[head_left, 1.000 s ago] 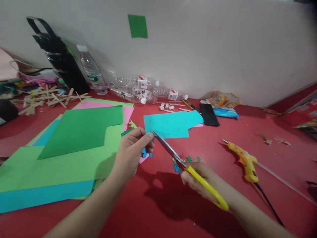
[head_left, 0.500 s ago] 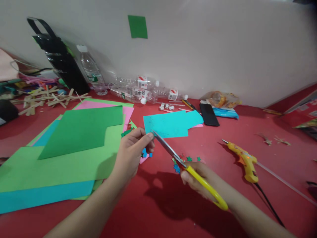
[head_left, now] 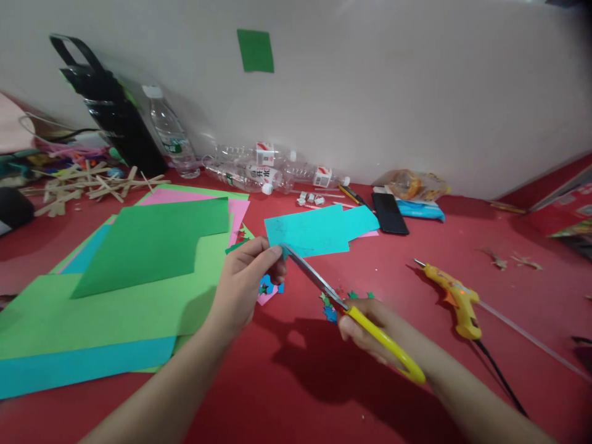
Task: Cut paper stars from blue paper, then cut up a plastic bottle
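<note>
Because scissors [head_left: 363,320] need a firm hold behind the pivot, the right hand [head_left: 370,330] is wrapped around the yellow handles, with the blades angled toward the left hand [head_left: 245,274]. Thumb and forefinger of the left hand are pinched on a small teal piece [head_left: 283,249] at the blade tips, presumably to steady it close to the cutting point. The fingers hide most of this piece; its outline cannot be told. Both hands appear raised above the worktop [head_left: 314,401], which likely gives the blades clearance. Beyond them lies a light blue sheet [head_left: 309,228]. Star-shaped pieces [head_left: 330,314] lie close together near the right hand, probably grouped against loss. A glue gun [head_left: 452,295] lies well apart at the right, nozzle pointing away from the person, so its tip touches no paper.
</note>
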Demonstrator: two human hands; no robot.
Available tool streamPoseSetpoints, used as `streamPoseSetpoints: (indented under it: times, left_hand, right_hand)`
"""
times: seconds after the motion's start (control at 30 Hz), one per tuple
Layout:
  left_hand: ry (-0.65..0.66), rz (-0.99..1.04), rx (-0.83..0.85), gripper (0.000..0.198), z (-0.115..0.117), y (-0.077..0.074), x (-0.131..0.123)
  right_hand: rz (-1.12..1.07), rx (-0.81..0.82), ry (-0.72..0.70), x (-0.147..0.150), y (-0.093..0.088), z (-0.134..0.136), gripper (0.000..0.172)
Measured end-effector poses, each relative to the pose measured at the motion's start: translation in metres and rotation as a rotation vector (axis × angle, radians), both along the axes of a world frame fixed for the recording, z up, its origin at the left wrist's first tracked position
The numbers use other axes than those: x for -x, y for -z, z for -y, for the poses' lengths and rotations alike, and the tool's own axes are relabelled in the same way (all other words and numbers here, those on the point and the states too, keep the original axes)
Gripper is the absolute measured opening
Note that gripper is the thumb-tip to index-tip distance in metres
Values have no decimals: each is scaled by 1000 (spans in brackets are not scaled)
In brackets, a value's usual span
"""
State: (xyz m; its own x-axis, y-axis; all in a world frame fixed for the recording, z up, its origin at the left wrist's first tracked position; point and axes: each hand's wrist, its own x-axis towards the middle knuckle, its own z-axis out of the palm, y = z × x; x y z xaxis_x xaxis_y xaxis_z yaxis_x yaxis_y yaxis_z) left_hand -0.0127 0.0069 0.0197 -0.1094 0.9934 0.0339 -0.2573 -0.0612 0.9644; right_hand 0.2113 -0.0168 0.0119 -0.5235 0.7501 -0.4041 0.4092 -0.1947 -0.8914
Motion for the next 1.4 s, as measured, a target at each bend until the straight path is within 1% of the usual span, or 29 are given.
streamPoseSetpoints:
  times: [0.1,0.27,0.5,0.6,0.7,0.87,1.0,1.07,1.2,1.4]
  left_hand:
    - [5,16,-8,20,2,0,-1]
    - [-1,42,-21,18,5,1,-3]
    - [-14,80,-35,18,7,5,-9]
    - [-28,77,-32,19,7,6,-10]
    - [-46,71,-32,19,8,7,-11]
    - [-50,64,-28,19,8,7,-12]
    - [-56,90,-11,18,8,7,-14]
    - [-53,105,-6,19,9,7,-16]
    - [-57,165,13,21,9,6,-19]
    - [-66,207,50,20,10,3,-21]
  right_hand:
    - [15,71,-8,-2,0,0,68]
    - [-80,46,-30,-4,3,3,62]
    - [-79,84,20,5,0,7,70]
    - [-80,86,19,9,-2,9,72]
    - [-63,106,34,12,-2,12,72]
    - [-37,109,100,18,-3,17,74]
    - [-28,128,133,21,-1,18,74]
    - [-42,120,142,21,2,18,73]
    - [-95,84,113,20,7,20,68]
    - [-69,75,135,21,7,20,69]
